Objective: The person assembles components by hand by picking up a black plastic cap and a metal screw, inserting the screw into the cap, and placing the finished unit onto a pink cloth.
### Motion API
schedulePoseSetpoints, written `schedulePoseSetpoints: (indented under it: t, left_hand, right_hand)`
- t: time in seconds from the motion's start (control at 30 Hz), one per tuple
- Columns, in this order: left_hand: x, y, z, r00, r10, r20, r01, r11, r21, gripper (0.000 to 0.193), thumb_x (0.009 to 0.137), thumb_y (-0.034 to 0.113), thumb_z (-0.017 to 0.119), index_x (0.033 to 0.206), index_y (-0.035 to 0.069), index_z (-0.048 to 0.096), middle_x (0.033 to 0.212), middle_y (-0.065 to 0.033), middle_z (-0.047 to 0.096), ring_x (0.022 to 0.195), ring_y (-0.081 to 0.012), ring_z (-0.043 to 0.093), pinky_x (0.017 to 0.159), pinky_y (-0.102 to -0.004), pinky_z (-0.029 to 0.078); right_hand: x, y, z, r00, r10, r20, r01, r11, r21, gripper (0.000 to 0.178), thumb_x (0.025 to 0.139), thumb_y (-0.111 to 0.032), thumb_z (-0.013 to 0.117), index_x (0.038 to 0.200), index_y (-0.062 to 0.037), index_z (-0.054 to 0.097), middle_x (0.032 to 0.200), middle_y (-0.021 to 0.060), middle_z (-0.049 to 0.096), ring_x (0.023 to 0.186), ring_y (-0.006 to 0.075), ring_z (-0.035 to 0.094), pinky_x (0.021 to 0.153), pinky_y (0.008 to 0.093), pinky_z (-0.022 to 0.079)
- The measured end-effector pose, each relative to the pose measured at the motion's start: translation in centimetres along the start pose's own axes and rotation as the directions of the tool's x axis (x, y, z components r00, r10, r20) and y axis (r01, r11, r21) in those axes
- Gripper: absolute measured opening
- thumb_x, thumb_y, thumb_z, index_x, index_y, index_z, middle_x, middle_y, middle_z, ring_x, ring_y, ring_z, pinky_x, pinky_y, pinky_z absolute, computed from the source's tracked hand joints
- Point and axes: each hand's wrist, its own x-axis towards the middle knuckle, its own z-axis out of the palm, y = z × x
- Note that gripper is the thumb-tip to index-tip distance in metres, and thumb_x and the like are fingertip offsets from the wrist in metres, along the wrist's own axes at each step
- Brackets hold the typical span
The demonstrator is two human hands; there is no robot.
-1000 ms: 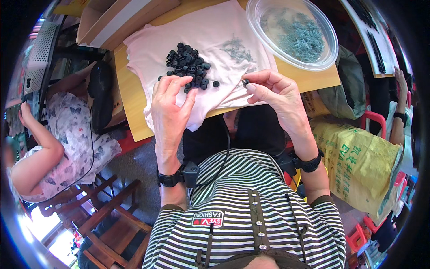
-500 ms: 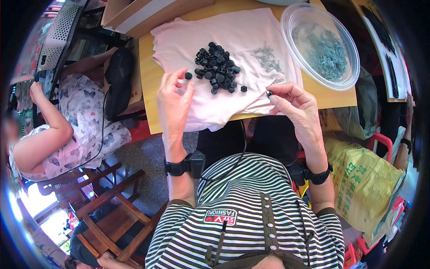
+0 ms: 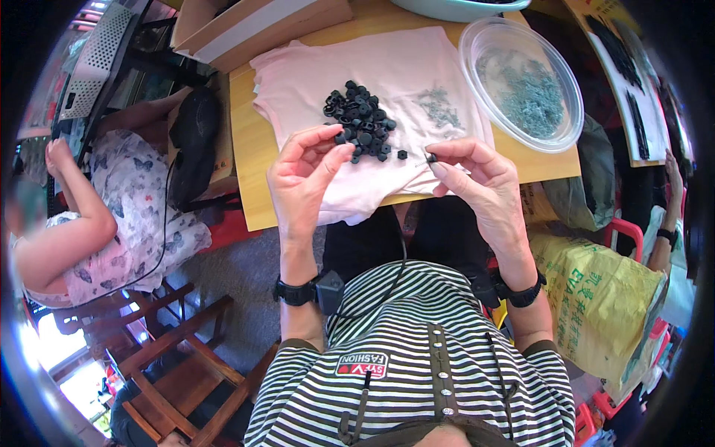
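A loose heap of small black plastic knobs (image 3: 363,112) lies on a pale pink cloth (image 3: 298,71) spread over the table. My left hand (image 3: 302,175) is at the heap's near left edge, thumb and forefinger closed around a round black knob (image 3: 340,138). To the right, my right hand (image 3: 484,179) pinches a small dark piece (image 3: 431,158) between thumb and forefinger; the fingertips partly hide it. One knob (image 3: 402,155) sits apart, between the two hands. Small grey metal pieces (image 3: 439,108), too fine to make out, are scattered right of the heap.
A clear round plastic tub (image 3: 468,71) with many grey metal pieces stands on the wooden table (image 3: 257,190) at the right. Behind the cloth are a cardboard box (image 3: 261,33) and a pale basin (image 3: 462,9). A person (image 3: 119,216) sits at the left; a yellow sack (image 3: 596,298) stands right.
My left hand has moved right toward the heap, its thumb and forefinger drawing closer together. My right hand has shifted slightly left with its dark piece. The whole view has shifted a little.
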Motion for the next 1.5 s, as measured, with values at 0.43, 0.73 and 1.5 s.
schedulePoseSetpoints:
  t: [0.43,0.73,1.5]
  left_hand:
    - [-1.6,2.0,6.5,0.963,0.086,0.254,-0.018,0.966,-0.257,0.027,0.086,-0.008,0.060,0.113,-0.004,0.057,0.100,-0.0101,0.065,0.092,-0.0166,0.066,0.084,-0.0277,0.053]
    - [-2.1,0.7,7.2,0.967,0.036,0.253,0.076,0.906,-0.416,0.024,0.087,-0.002,0.062,0.111,-0.003,0.060,0.100,-0.0101,0.067,0.091,-0.0160,0.066,0.084,-0.0284,0.053]
    - [-1.8,0.1,7.4,0.971,0.014,0.239,0.101,0.882,-0.461,0.026,0.083,-0.006,0.065,0.109,-0.002,0.064,0.104,-0.0084,0.063,0.091,-0.0146,0.065,0.084,-0.0273,0.055]
  right_hand:
    - [-0.9,-0.1,-2.7,0.999,0.019,0.045,-0.039,0.854,0.519,0.029,0.089,-0.010,0.065,0.115,0.0020,0.062,0.099,0.0081,0.067,0.082,0.0093,0.064,0.071,0.0218,0.055]
    - [-2.1,-1.4,-0.9,0.979,-0.176,-0.105,0.193,0.964,0.183,0.025,0.089,-0.006,0.064,0.113,0.0021,0.063,0.097,0.0086,0.067,0.084,0.0114,0.065,0.074,0.0214,0.054]
    - [-1.5,-2.3,0.2,0.771,-0.634,0.058,0.545,0.611,-0.575,0.023,0.081,0.004,0.067,0.103,0.0000,0.068,0.099,0.0117,0.069,0.087,0.0159,0.068,0.072,0.0246,0.054]
